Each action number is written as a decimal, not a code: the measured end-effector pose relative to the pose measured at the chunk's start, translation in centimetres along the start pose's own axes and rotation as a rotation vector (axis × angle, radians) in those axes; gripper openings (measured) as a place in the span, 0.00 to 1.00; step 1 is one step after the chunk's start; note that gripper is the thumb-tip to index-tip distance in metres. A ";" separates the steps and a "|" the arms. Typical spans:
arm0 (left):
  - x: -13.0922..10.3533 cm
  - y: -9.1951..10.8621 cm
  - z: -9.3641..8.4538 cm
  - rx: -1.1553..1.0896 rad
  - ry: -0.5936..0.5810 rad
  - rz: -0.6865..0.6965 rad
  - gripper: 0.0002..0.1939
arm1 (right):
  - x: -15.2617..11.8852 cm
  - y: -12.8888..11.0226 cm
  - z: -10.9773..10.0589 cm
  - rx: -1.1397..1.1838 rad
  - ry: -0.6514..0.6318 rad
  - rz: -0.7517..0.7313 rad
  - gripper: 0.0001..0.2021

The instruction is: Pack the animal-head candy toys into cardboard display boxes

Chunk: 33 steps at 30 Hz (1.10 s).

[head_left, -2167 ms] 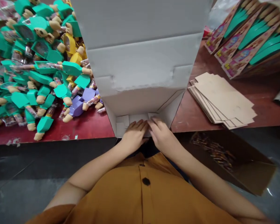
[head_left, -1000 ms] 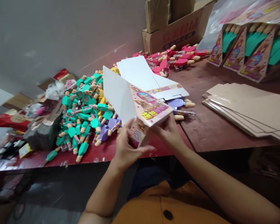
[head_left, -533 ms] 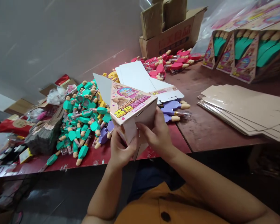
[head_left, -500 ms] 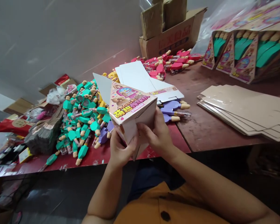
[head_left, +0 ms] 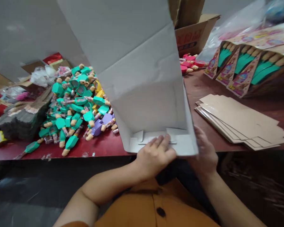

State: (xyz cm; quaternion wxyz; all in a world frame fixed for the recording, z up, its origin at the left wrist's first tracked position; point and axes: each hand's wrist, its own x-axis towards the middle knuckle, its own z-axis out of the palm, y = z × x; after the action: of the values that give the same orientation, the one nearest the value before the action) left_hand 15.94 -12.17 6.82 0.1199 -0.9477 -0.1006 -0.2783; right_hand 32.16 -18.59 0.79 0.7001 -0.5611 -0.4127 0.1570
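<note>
A cardboard display box [head_left: 151, 104] is held up in front of me, its plain white inside facing me and its tall back panel rising out of the top of the view. My left hand [head_left: 155, 154] reaches over the box's near edge, fingers resting on the folded white flaps [head_left: 156, 138] at the bottom. At the lower right corner, my right hand [head_left: 204, 153] grips the box's outer side; part of its fingers is hidden behind the cardboard. Left of the box lies a heap of green toys [head_left: 78, 107] with tan tops, plus a few purple toys [head_left: 97, 127].
Flat cardboard blanks [head_left: 239, 119] are stacked on the red table [head_left: 104, 146] at right. Behind them stand filled display boxes [head_left: 246, 69]. Red toys [head_left: 189, 63] lie near a brown carton [head_left: 194, 34]. A grey bundled stack [head_left: 26, 116] is at left.
The box has turned from its printed outside to its white inside and looms larger. My left hand has shifted from under it onto the bottom flaps; my right hand has moved right.
</note>
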 end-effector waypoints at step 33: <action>-3.0 -1.4 7.7 -0.185 -0.443 -0.316 0.19 | -0.5 2.6 -0.6 -0.780 -0.461 -0.560 0.21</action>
State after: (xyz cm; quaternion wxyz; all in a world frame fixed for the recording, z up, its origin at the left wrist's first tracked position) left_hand 16.98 -9.04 -0.90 -0.0366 -0.9648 -0.2451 -0.0879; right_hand 32.96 -18.50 -1.82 0.3455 -0.5992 -0.7176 -0.0816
